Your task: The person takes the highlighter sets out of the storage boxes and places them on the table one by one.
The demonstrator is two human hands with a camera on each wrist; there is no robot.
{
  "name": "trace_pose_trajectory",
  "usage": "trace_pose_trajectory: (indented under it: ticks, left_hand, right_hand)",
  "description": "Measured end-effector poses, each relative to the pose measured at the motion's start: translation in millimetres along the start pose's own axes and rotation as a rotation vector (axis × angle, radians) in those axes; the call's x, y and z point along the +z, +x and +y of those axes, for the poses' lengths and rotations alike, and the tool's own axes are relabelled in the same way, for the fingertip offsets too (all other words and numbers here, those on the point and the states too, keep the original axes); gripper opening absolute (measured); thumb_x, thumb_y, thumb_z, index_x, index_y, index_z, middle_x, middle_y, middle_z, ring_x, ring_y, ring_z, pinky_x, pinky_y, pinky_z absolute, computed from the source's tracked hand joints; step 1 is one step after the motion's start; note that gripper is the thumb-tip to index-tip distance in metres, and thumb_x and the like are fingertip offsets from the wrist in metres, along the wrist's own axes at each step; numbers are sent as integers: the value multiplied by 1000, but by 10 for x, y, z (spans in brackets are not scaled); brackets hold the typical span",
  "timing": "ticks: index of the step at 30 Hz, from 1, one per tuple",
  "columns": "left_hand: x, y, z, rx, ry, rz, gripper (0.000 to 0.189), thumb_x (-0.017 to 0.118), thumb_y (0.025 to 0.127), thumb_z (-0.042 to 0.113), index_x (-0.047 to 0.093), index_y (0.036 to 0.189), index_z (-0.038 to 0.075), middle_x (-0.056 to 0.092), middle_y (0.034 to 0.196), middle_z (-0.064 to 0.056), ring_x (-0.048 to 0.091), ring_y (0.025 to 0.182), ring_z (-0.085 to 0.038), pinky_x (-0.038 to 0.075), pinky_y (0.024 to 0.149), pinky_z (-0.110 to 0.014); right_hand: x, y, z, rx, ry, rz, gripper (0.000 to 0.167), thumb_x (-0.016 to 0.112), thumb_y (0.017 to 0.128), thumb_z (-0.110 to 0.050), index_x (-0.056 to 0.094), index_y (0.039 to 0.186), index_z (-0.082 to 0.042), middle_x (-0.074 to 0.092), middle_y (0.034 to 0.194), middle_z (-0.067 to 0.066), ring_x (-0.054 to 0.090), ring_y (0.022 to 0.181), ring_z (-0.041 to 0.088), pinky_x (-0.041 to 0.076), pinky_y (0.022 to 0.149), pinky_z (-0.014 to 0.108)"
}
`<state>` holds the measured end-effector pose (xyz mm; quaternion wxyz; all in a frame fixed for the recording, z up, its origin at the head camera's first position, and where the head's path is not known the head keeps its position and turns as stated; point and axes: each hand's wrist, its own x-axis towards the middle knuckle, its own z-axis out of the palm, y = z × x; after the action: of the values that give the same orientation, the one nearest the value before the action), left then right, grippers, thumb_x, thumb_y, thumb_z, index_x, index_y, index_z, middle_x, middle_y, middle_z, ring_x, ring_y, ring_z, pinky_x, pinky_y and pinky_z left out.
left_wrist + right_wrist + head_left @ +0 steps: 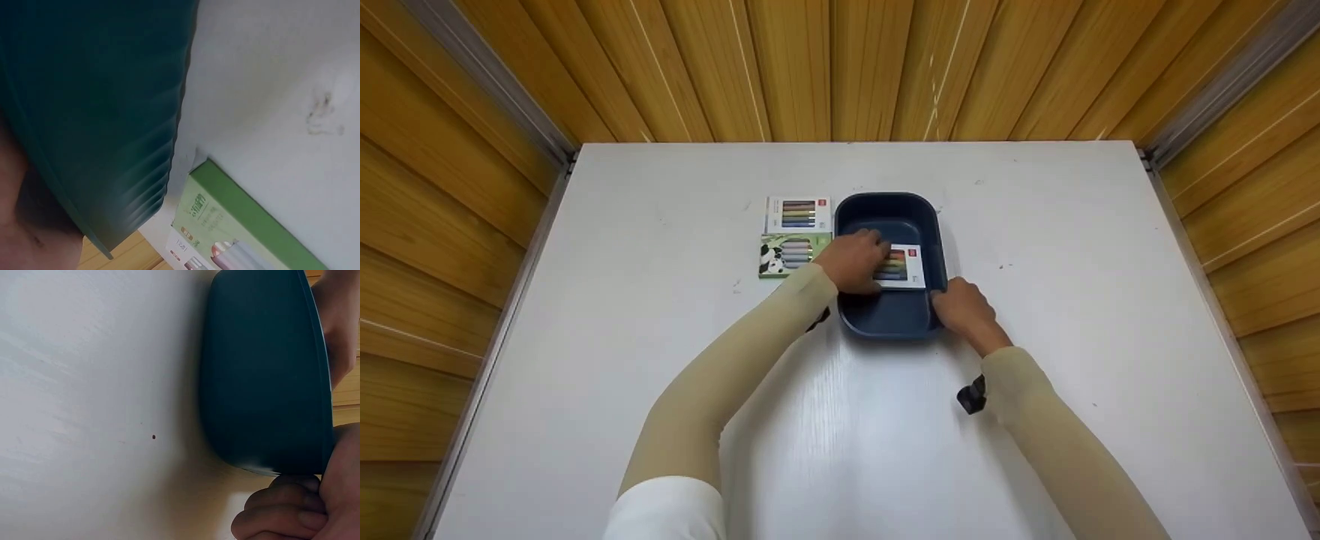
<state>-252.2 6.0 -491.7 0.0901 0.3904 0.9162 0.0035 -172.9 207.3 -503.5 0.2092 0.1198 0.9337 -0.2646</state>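
Observation:
A dark blue rectangular bin [889, 319] stands on the white table. My left hand [851, 261] reaches over its left wall and grips a white box of coloured pens [913, 266], thumb on the near edge and fingers on the far edge. That box lies crosswise within the bin's outline, its left end hidden by the hand. At the near right corner, my right hand [966, 309] holds the bin's rim; the right wrist view shows its fingers [281, 512] curled against the outer wall.
Left of the bin lie a green panda box of pens [772, 259] and, behind it, another white box of pens [774, 215]. The white table [660, 300] is bounded by wood-patterned panels [795, 67] at the back and sides.

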Motion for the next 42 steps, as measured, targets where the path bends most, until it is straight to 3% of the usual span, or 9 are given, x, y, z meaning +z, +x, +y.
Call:
trace_pose_trajectory:
  ticks: [14,24,42]
  left_hand:
    - [-145,-86,15,7,8,30,57,70,79,42,60,121,5,58,121,-12,55,111,-28,43,104,-42]
    - [-211,-197,6,42,28,108,55,70,76,44,62,114,5,58,117,-12,55,106,-28,45,97,-40]
    - [-290,-463,-40,54,24,138,67,70,78,47,55,129,6,55,124,-11,52,109,-26,44,99,-39]
  right_hand:
    - [2,6,16,8,11,-2,38,38,96,-27,58,107,4,60,91,13,56,76,25,40,58,31]
    - [-2,7,6,14,2,-14,43,37,97,-27,57,114,7,62,98,16,56,81,26,41,61,33]
    - [1,-8,19,-29,36,-4,37,37,96,-25,59,104,4,59,88,12,56,75,24,41,58,30]
